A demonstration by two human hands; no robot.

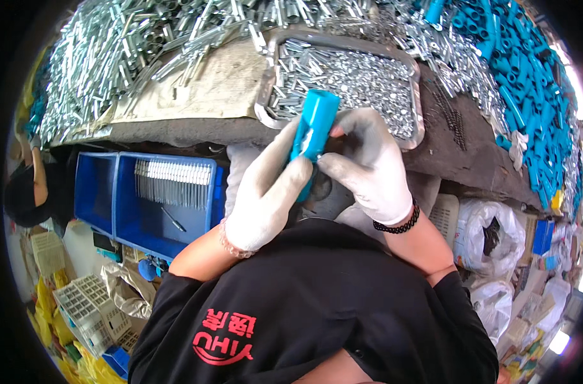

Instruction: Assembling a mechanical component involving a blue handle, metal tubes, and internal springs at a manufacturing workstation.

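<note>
A teal plastic tube-like handle [320, 112] stands slightly tilted in front of my chest, a bright metal glint on its side. My white-gloved left hand [259, 198] is wrapped round it, thumb pressed along the near side. My right hand [378, 166], also gloved, has thumb and forefinger pinched together against the handle's right side. Whatever small piece sits between those fingertips is too small to make out. Just beyond both hands lies a metal tray [263, 96] full of small shiny metal parts.
Metal tubes [131, 57] are heaped at the far left of the bench, teal handles [528, 121] at the far right. A blue crate [144, 221] on the left holds a row of thin metal rods. White plastic bags [490, 230] stand at right. Another person [29, 192] works at far left.
</note>
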